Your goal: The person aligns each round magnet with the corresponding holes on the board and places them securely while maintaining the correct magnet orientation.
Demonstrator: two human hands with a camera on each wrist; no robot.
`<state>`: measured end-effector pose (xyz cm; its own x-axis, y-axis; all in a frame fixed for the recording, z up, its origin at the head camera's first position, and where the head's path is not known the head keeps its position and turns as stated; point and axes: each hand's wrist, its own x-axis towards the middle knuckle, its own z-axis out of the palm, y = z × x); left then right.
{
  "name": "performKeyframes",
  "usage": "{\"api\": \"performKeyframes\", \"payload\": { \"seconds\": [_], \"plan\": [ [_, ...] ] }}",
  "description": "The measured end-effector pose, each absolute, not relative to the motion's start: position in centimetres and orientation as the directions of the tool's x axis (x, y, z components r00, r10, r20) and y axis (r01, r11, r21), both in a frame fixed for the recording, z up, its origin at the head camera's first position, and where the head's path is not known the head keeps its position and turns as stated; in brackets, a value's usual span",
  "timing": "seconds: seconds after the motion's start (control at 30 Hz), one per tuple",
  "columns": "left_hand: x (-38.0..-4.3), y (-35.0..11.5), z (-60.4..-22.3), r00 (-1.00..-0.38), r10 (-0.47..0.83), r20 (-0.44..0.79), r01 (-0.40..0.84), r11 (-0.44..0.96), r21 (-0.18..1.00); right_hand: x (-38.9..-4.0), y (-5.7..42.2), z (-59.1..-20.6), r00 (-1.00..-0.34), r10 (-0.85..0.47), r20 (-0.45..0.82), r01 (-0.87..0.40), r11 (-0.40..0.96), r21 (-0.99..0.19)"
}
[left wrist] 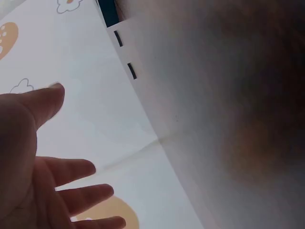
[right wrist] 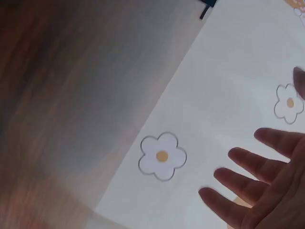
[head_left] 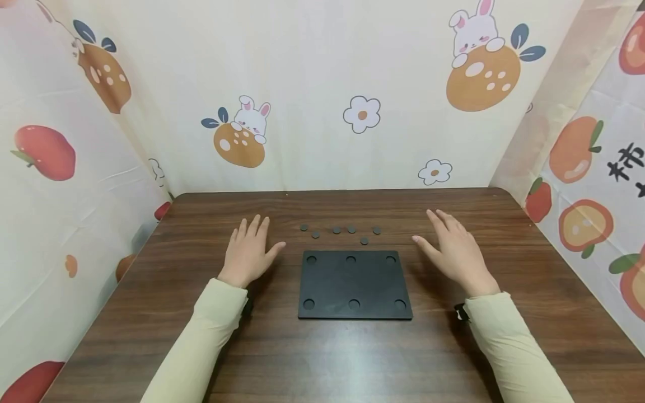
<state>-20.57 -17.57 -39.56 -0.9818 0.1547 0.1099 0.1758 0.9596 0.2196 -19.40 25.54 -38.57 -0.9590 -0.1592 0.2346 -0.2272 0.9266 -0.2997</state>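
A black rectangular board (head_left: 355, 282) with several round recesses, in a far row and a near row, lies on the brown wooden table (head_left: 347, 358). Beyond its far edge, several small dark discs (head_left: 336, 230) are scattered in a loose line. To the left of the board is my left hand (head_left: 248, 254), fingers extended and thumb pointing toward the discs; it holds nothing. On the other side, my right hand (head_left: 457, 254) has its fingers stretched out and is likewise holding nothing. Both wrist views show spread fingers, the left hand (left wrist: 52, 181) and the right hand (right wrist: 267, 176), with nothing in them.
A pale curtain (head_left: 312, 73) printed with rabbits, fruit and flowers hangs behind the table's far edge. Similar printed cloths stand along the left (head_left: 60, 224) and right (head_left: 589, 168) sides.
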Motion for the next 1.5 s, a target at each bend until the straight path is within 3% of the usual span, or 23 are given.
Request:
{"api": "performKeyframes", "payload": {
  "seconds": [0.33, 0.67, 0.9, 1.5],
  "plan": [
    [-22.2, -16.8, -39.3, -0.955, 0.199, 0.222, 0.259, 0.923, 0.286, -18.8, 24.4, -37.9, -0.967, -0.180, 0.183, -0.251, 0.807, -0.535],
    [-23.8, -15.4, -39.3, -0.961, 0.194, 0.197, 0.258, 0.885, 0.388, -17.8, 23.2, -38.5, -0.982, -0.186, -0.039, -0.120, 0.767, -0.631],
    [-24.7, -14.9, -39.8, -0.963, 0.224, 0.148, 0.266, 0.867, 0.421, -17.7, 22.6, -39.6, -0.968, -0.205, -0.146, -0.026, 0.659, -0.751],
    [-26.5, -13.4, -40.5, -0.961, 0.274, -0.026, 0.232, 0.857, 0.459, -17.4, 21.9, -40.5, -0.940, -0.200, -0.276, 0.106, 0.597, -0.795]
  ]
}}
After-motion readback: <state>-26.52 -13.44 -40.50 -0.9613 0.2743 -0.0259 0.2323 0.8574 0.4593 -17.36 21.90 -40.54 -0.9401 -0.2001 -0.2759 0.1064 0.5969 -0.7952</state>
